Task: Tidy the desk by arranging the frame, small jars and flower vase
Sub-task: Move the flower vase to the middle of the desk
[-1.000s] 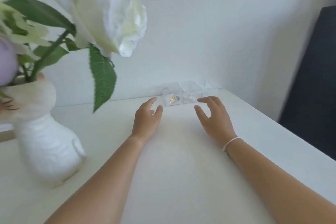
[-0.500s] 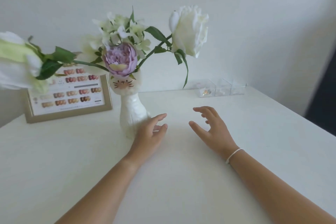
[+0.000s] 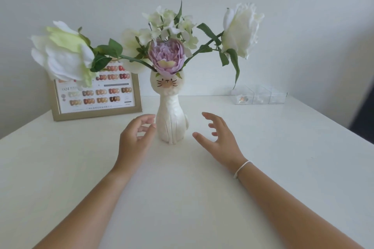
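Left hand and right hand open, empty, flanking vase; frame, jars behind.

White cat-shaped flower vase stands upright mid-desk, gold frame back left, clear small jars back right.

Both forearms are bare, with no sleeves showing anywhere along them. A thin white string bracelet circles the wrist just behind the right hand, lying slightly slanted across it. The left hand and its wrist carry nothing, and no rings show on the fingers of either hand.
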`<state>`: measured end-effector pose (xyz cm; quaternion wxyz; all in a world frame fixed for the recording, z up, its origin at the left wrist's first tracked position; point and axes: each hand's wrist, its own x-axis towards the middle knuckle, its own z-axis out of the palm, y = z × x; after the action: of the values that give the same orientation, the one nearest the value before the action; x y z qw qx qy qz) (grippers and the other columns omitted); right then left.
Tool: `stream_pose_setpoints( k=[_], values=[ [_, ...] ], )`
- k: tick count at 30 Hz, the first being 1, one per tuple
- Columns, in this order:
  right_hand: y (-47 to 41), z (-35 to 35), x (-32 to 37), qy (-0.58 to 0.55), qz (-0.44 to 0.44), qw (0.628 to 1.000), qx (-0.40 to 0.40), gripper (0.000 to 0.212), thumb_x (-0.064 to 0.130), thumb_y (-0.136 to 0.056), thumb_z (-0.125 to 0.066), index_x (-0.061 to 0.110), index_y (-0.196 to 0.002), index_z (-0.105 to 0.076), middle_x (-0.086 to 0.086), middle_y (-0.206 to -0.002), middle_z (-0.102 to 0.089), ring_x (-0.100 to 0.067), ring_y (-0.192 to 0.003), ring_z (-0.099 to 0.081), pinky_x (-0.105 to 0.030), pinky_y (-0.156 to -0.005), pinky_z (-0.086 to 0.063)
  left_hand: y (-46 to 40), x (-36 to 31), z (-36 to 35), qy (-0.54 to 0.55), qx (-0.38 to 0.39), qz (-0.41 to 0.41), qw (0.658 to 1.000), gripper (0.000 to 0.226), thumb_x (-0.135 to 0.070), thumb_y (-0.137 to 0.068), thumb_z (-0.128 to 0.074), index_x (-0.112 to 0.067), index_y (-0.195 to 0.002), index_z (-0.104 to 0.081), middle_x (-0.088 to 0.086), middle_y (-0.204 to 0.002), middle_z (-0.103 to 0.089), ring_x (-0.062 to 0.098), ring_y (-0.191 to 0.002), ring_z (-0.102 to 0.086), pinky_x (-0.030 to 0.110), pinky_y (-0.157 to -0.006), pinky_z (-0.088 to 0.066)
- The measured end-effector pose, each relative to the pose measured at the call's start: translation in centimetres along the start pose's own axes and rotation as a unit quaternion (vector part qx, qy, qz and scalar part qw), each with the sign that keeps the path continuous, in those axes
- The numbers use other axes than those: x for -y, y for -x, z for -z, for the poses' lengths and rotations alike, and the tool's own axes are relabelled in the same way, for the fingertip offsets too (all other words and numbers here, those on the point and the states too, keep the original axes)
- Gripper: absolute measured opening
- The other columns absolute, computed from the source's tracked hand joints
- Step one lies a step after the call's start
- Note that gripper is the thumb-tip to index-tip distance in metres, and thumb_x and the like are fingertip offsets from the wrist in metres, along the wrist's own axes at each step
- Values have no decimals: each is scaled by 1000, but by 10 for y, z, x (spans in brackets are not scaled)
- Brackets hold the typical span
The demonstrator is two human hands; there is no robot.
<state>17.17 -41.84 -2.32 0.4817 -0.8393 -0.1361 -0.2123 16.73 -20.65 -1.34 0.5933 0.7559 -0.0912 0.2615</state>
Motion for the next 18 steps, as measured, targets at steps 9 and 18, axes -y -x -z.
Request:
stream_pose_setpoints(
  k=[9,18],
  values=[
    [-23,-35,14,-91,-25,995,29,67,43,-76,-66,37,-133,-31,15,-133,-37,-11,-117,-43,-26,-91,-38,-11,8,-13,6,75,54,996,41,-30,-87,-56,-37,-127,-47,-19,-135,-47,10,-119,-50,23,-90,-40],
    [-34,-49,14,-106,-1,993,50,58,36,-81,-63,34,-132,-36,20,-126,-50,-9,-116,-51,-28,-93,-44,-22,10,-19,33,122,66,990,57,-38,-80,-53,-35,-135,-40,-15,-135,-51,12,-117,-55,44,-101,-45]
  ],
)
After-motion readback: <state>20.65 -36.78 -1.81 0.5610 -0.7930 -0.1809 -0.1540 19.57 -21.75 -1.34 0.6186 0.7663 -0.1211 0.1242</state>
